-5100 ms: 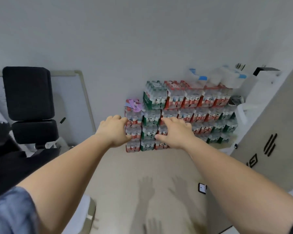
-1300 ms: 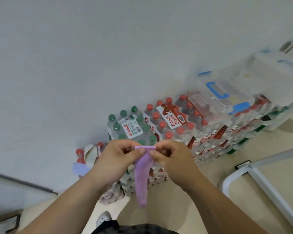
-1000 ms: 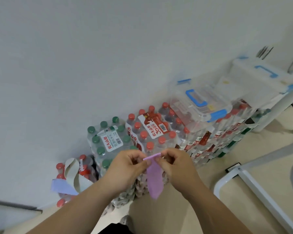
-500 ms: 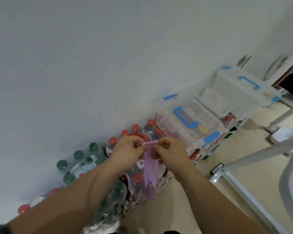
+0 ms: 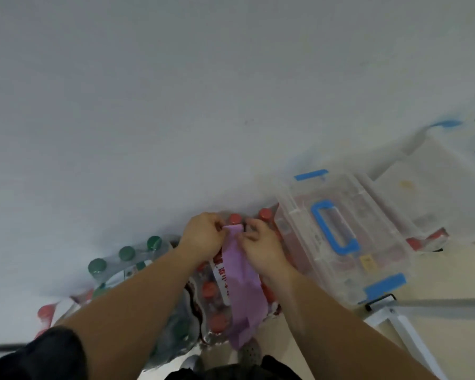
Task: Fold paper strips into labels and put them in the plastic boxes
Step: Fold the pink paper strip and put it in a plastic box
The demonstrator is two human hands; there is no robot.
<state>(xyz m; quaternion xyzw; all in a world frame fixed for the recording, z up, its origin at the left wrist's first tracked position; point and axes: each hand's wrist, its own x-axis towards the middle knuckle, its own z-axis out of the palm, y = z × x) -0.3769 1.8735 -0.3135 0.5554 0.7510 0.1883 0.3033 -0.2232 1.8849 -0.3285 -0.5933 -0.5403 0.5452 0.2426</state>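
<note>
Both hands are raised in front of the person, close together over the stacked water bottles; the left hand (image 5: 203, 238) pinches the left corner of the top edge of a purple paper strip (image 5: 243, 286) between thumb and curled fingers; the right hand (image 5: 261, 246) pinches the right corner of the same edge in the same way, so that each hand grasps the strip; the top edge looks turned over into a narrow fold between the fingertips, though blur keeps the crease from being sure; the rest of the strip hangs down loose between the two forearms, in front of the shrink-wrapped pack of red-capped bottles (image 5: 210, 290); a pack of green-capped bottles (image 5: 126, 253) sits to the left of it, against the pale wall (image 5: 176, 105); just to the right of the right hand a clear plastic box (image 5: 299, 218) with a blue handle (image 5: 336, 231) and blue clips rests on top of the bottle packs, its lid on; a second clear box (image 5: 436, 171), blurred, lies farther right and back; beige floor (image 5: 444, 278) and a white metal frame (image 5: 406, 333) show at the lower right; a dark sleeve (image 5: 39, 355) covers the upper left arm.
</note>
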